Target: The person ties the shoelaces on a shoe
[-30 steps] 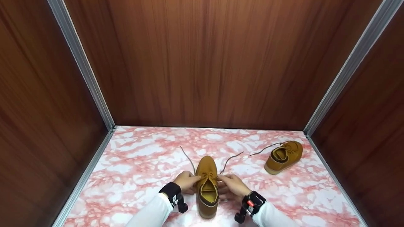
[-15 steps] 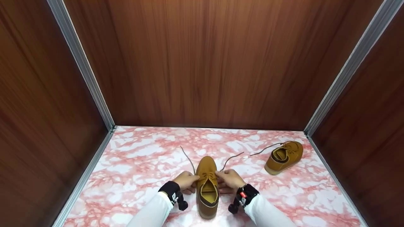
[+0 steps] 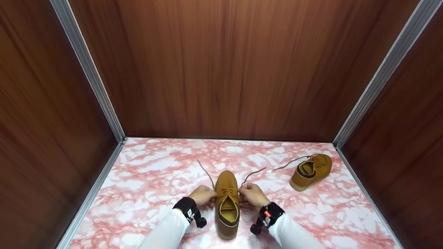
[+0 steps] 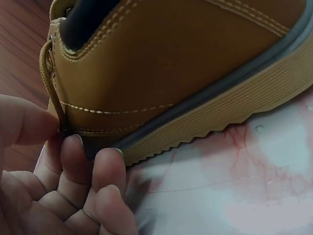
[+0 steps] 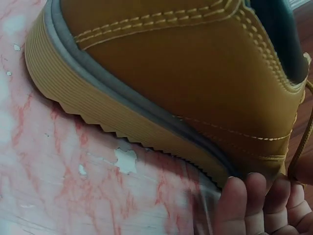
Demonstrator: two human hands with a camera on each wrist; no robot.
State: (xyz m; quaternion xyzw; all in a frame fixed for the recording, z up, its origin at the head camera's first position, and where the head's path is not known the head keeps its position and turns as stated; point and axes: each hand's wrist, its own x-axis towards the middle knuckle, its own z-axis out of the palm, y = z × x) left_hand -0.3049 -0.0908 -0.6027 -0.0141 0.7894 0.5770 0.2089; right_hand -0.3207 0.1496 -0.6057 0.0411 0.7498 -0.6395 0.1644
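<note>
A tan lace-up shoe (image 3: 226, 180) stands upright with its toe pointing away from me. On its left side, my left hand (image 3: 202, 195) pinches one shoelace (image 4: 51, 83) between thumb and index finger. My right hand (image 3: 254, 195) is at the opposite side and pinches the other shoelace (image 5: 304, 142); its thumb is partly cut off in the right wrist view. Beyond each hand a loose lace end lies on the marbled surface. The lower fingers of both hands are beside the shoe's sole (image 5: 112, 115).
A second tan shoe (image 3: 313, 171) sits to the right, one lace stretched out leftward. Brown wood-grain panels (image 3: 221, 69) with grey metal corner strips enclose the back and both sides of the pink-and-white surface (image 3: 155, 166).
My right hand has shifted left and slightly forward along the shoe, and its fingers have drawn together on the lace. The left hand has barely moved. Both shoes stay in place.
</note>
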